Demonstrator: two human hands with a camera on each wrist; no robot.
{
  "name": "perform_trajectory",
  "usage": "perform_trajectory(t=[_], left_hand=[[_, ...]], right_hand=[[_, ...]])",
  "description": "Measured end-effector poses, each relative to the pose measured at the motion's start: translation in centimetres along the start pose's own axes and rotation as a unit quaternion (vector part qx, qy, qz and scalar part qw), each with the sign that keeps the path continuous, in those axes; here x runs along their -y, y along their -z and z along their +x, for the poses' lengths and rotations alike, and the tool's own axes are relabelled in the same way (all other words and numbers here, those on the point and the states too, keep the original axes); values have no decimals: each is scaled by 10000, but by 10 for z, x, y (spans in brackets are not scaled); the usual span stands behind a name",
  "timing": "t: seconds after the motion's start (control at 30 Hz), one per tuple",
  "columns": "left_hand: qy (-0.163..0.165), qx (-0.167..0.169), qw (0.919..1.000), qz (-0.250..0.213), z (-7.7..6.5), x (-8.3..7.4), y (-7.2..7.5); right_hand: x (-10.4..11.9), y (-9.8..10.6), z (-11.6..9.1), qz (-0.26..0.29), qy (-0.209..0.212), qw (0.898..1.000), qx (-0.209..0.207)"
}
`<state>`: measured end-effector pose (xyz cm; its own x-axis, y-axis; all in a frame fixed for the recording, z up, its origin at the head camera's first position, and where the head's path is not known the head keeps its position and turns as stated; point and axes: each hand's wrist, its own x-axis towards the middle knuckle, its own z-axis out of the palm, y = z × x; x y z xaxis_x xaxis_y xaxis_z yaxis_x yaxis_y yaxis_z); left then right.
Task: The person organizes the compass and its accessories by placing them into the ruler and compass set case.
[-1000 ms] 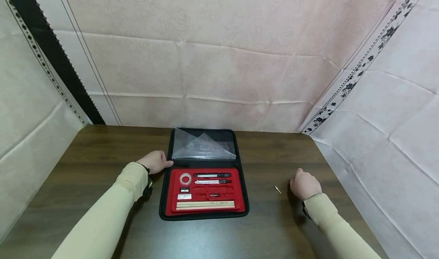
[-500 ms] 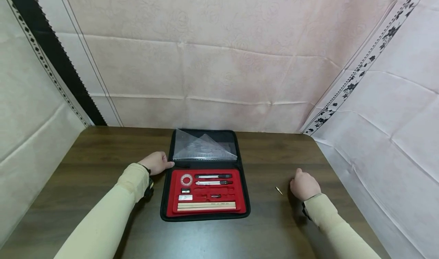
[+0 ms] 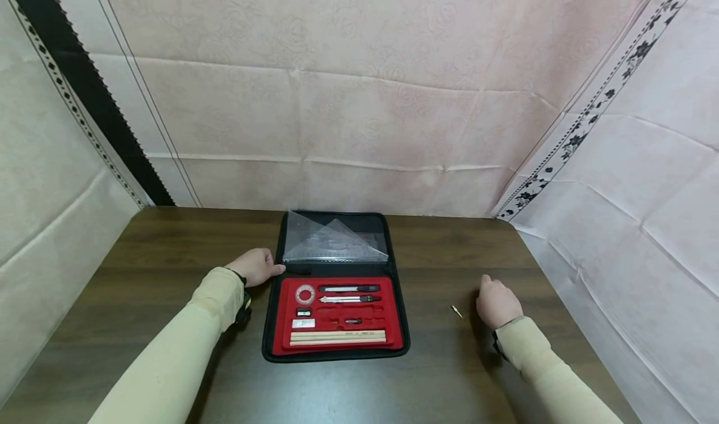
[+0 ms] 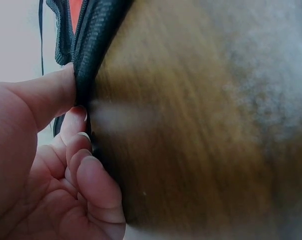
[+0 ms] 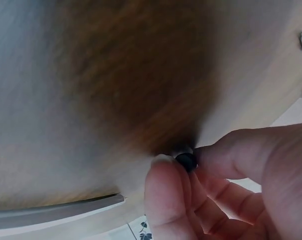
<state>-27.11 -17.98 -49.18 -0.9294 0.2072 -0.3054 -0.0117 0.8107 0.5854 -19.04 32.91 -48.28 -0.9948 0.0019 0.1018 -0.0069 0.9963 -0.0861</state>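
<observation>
An open black zip case lies on the table with its lid folded back. Its red tray holds a white ring, two compasses, a sharpener, an eraser and wooden pencils. Clear set squares lean in the lid. My left hand pinches the zipped edge of the case between thumb and fingers. Off to the right, my right hand pinches a small black rounded piece near the tabletop; most of it is hidden by the fingers.
A small metallic piece lies on the wooden table between the case and my right hand. Pale patterned cloth hangs behind the table and along both sides.
The head view has shifted very slightly. My right hand has turned a little where it is, while my left hand keeps its hold on the case edge.
</observation>
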Motion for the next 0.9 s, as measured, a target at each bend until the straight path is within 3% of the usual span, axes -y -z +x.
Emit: perform_trajectory(t=[0.2, 0.4, 0.57, 0.7, 0.9], left_hand=[[45, 70, 10000, -9, 1, 0, 0], [18, 69, 10000, 50, 1, -1, 1], [-15, 27, 10000, 83, -2, -3, 4], [-3, 6, 10000, 84, -2, -3, 4], [38, 37, 10000, 15, 0, -2, 2]], right_hand=[[-2, 2, 0, 44, 60, 9999, -90], [11, 11, 1, 153, 497, 9965, -655], [43, 19, 4, 549, 1305, 9874, -712], [77, 21, 4, 950, 2038, 9726, -584], [124, 19, -2, 1320, 2632, 9556, 37]])
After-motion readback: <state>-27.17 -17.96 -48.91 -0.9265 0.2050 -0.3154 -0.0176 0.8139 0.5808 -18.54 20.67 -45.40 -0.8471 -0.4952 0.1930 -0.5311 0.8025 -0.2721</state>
